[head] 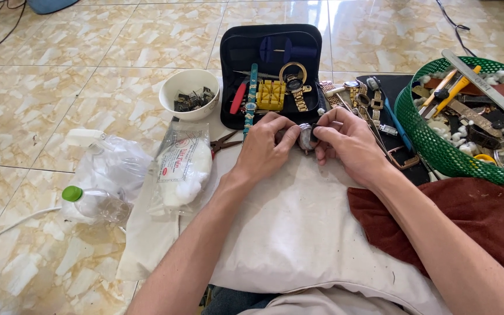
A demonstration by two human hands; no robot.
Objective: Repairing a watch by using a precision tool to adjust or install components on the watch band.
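Crowding the hands at twelve o'clock lies one open black tool case (234, 52), with one white bowl (189, 93) at eleven and one green basket (418, 131) of tools at two. Left hand (263, 149) and right hand (348, 143) meet, pinching a small silvery watch case (305, 137) over the cream cloth (293, 233)

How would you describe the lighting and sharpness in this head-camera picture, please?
Head view: bright daylight glares off the glossy floor tiles at the top; soft shadows under both hands; the small watch part between the left hand and right hand is slightly blurred.
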